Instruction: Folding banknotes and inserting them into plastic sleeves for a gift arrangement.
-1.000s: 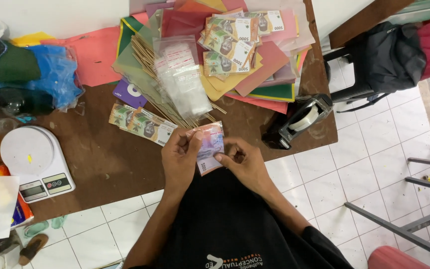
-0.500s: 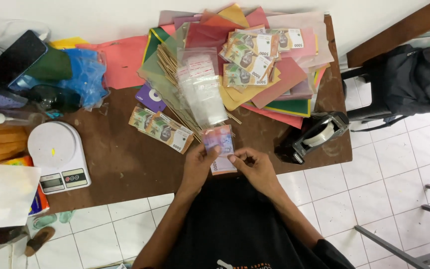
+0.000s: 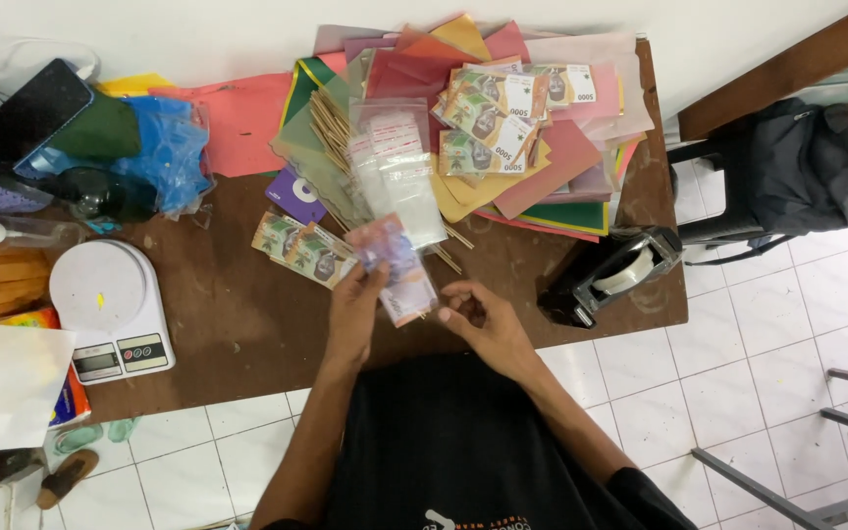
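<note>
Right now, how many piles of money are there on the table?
2 on the table: one pile up on the coloured paper, one pile on the bare wood by the left hand. That hand also holds a few notes. More may be hidden under the paper.
</note>
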